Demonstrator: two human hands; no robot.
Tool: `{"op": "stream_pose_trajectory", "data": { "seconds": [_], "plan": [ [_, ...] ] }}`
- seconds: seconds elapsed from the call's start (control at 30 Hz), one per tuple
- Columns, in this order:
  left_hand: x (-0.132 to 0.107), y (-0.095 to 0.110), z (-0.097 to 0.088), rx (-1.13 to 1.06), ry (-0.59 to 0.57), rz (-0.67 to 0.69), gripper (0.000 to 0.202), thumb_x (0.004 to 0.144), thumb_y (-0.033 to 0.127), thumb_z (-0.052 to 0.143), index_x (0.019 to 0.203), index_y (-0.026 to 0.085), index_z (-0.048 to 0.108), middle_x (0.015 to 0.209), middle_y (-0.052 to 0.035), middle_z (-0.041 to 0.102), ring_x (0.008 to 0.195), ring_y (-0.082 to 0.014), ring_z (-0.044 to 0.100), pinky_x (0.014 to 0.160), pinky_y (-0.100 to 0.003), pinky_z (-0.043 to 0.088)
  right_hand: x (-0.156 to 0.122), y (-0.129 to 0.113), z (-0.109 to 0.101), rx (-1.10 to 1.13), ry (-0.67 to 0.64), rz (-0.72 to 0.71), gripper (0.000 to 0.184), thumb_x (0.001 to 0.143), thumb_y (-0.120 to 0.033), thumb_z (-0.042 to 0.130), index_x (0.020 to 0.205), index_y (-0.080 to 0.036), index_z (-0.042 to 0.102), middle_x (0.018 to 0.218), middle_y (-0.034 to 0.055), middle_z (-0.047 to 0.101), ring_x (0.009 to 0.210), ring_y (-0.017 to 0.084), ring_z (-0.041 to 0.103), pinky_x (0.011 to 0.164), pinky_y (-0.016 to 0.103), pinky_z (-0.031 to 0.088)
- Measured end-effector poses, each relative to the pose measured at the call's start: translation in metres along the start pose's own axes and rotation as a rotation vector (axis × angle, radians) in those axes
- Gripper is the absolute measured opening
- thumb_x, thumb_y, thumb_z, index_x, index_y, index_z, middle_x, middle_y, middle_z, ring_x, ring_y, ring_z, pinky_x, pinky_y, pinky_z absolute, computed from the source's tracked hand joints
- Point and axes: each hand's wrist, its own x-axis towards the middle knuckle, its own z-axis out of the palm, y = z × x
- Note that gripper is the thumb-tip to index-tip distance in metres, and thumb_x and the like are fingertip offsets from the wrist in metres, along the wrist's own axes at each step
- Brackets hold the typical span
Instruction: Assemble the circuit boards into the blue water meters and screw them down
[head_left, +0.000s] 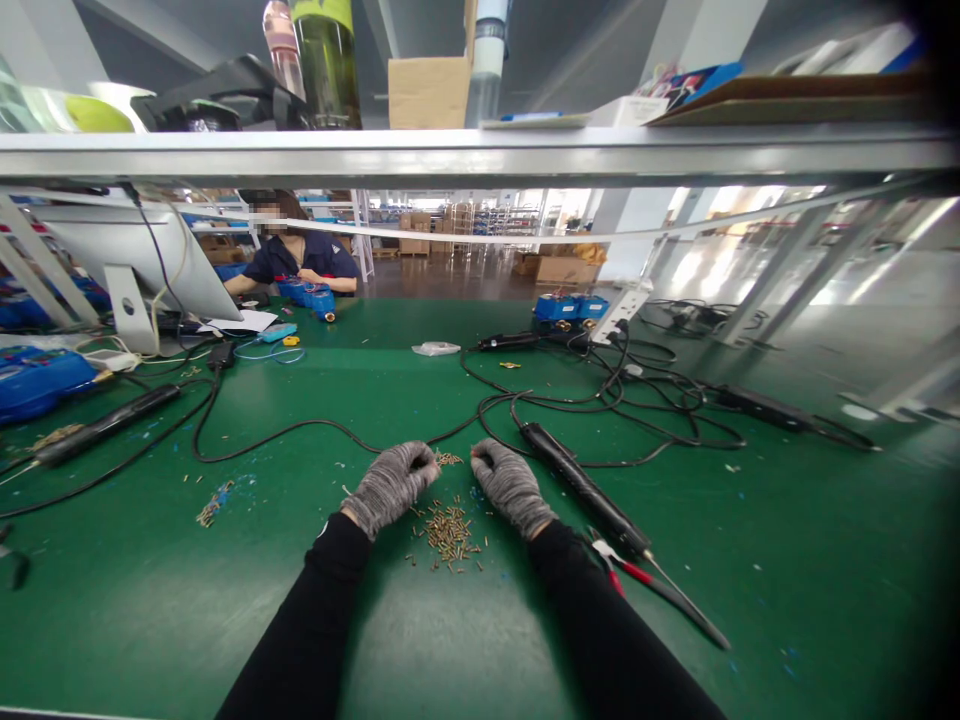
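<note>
Landmark: screw pile (448, 532), small brass-coloured screws loose on green bench mat (187, 610), lying between the two black sleeves.

L hand (390, 485): grey knit glove, just left of screw pile and a bit beyond it, knuckles up, fingers curled together into a fist, resting on mat. Can't tell if anything inside.

R hand (511, 487): same glove, just right of screw pile and a bit beyond it, also curled shut, contents not visible. Near L hand, not touching.

Small heap (448, 459) of same screws just beyond screw pile, in gap betw. the fists, right beside L hand fingertips.

Right of screw pile: black elec. screwdriver (581, 490) lying flat, bit end toward near-right. Close by it, red-handled pliers (626, 570), beside R sleeve.

Further right and beyond: tangle of black cables (645, 395), plus second driver (765, 408).

Left of screw pile, well apart: third driver (105, 425) and scattered screws (208, 512).

Far beyond screw pile: clear bag (436, 349), blue units (566, 307), monitor back (127, 260), co-worker (300, 262) in dark top seated across bench. Overhead: metal shelf (480, 155) w/ bottles and carton.
</note>
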Motion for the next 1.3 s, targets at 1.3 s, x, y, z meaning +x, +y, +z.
{"op": "stream_pose_trajectory", "data": {
  "seconds": [1.3],
  "plan": [
    [0.008, -0.025, 0.012, 0.074, 0.145, -0.110, 0.017, 0.081, 0.030, 0.056, 0.085, 0.019, 0.068, 0.082, -0.0035, 0.069, 0.076, -0.0158, 0.060, 0.073, -0.025, 0.044, -0.002, -0.018, 0.015, -0.173, -0.035, -0.003, 0.018, 0.087, -0.028, 0.056, 0.097, -0.018, 0.066, 0.093, 0.0072, 0.066, 0.089, 0.020, 0.060, 0.082, 0.030, 0.044]
  ]
}}
